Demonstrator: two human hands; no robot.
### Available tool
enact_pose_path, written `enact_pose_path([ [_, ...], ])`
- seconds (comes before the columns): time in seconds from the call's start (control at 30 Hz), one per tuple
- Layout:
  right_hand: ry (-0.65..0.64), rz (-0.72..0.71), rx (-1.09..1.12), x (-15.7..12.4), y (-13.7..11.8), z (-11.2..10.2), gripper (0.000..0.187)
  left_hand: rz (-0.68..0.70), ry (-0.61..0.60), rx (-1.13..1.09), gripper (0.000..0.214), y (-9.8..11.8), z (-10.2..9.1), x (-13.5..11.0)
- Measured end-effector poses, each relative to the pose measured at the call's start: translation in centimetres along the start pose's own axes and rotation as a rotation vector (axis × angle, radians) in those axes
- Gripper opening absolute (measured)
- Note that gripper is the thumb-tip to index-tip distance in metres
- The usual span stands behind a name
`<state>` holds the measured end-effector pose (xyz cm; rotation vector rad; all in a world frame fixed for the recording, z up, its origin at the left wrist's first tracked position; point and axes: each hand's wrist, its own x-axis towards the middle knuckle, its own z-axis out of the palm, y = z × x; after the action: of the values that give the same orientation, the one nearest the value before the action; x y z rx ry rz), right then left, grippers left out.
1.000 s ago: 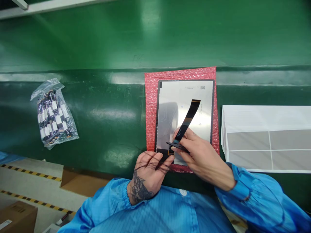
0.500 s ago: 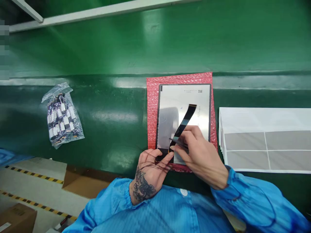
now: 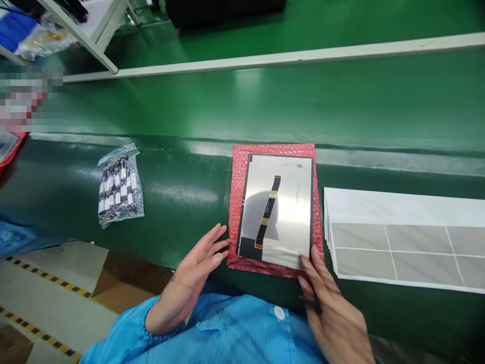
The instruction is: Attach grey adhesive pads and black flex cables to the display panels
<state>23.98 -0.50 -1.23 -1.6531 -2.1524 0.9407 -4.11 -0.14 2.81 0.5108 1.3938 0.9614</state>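
- As the ribbon point(image 3: 269, 208) lies on the panel point(image 3: 291, 227), positioning seems underway; next calls for edge contact.
- Left of panel: left hand point(image 3: 202, 262), fingers spread.
- Panel's near-right corner: right hand point(image 3: 335, 309), grip unclear.

The green bench point(image 3: 185, 202) carries a clear bag point(image 3: 120, 189), red bubble wrap point(image 3: 237, 194) and stacked white sheets point(image 3: 413, 237).

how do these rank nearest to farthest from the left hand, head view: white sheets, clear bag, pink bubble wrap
1. Pink bubble wrap, just right of the left hand
2. Clear bag, up to the left
3. White sheets, far over to the right
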Motion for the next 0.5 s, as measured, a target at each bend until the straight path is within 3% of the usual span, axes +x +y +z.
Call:
enact_pose_path([
  [0.1,0.024,-0.041,0.094,-0.1,0.2,0.7,0.076,-0.065,0.001,0.050,0.056,0.5,1.2,1.0],
  [0.27,0.078,-0.018,0.342,0.8,-0.1,1.1,0.064,-0.070,-0.040,0.058,0.046,1.5,3.3,2.7],
  [0.4,0.011,-0.158,0.420,1.9,-0.7,1.9,0.072,-0.056,0.034,0.094,0.054,4.5,1.9,5.7],
  [0.5,0.073,-0.250,0.439,3.0,-0.8,3.0,0.074,0.070,0.136,0.320,0.051,8.4,-0.5,10.1],
])
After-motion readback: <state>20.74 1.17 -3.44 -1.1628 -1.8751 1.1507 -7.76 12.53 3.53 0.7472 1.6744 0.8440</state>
